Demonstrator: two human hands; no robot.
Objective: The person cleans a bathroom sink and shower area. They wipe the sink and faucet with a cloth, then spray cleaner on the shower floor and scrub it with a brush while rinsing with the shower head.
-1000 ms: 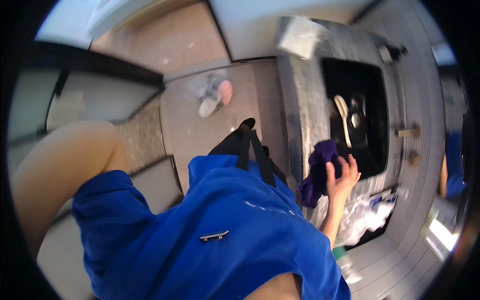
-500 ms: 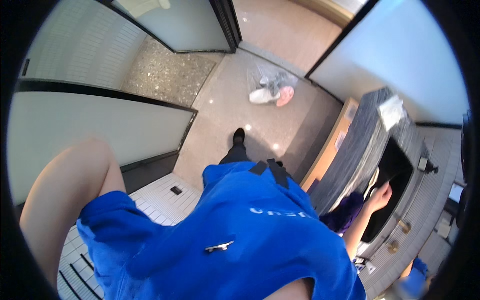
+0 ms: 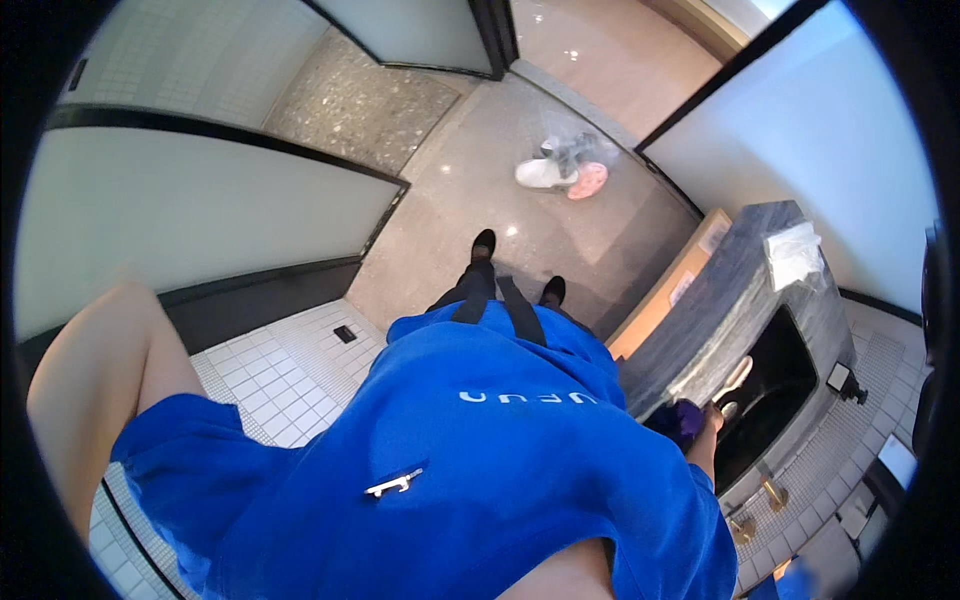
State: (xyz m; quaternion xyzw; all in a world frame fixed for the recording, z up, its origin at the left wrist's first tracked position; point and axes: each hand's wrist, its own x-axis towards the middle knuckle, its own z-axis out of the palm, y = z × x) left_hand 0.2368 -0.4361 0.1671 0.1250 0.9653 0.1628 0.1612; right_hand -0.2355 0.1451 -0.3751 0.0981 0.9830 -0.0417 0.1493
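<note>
My right hand [image 3: 712, 418] is at the near edge of the dark sink [image 3: 780, 375], small and partly hidden by the arm. Its fingers look curled; what they hold, if anything, I cannot make out. A dark purple cloth [image 3: 684, 420] bunches right beside it, touching or nearly touching it. Just past the fingers is a small pale rounded thing [image 3: 730, 410]. Farther along the sink's edge lies a long cream-coloured thing [image 3: 739, 374], its kind unclear. My left arm [image 3: 110, 380] is bent at the left, and its hand does not show.
A grey stone counter [image 3: 690, 330] surrounds the sink, with white paper or plastic [image 3: 794, 256] on its far end. Brass fittings [image 3: 774, 492] stand by the sink. A white shoe [image 3: 545, 174] and pink item [image 3: 588, 181] lie with clear plastic on the floor. Frosted glass panels [image 3: 220, 215] stand left.
My right hand has drawn back from over the sink toward its near edge, beside the purple cloth. My body and view have shifted slightly, and both shoes now show.
</note>
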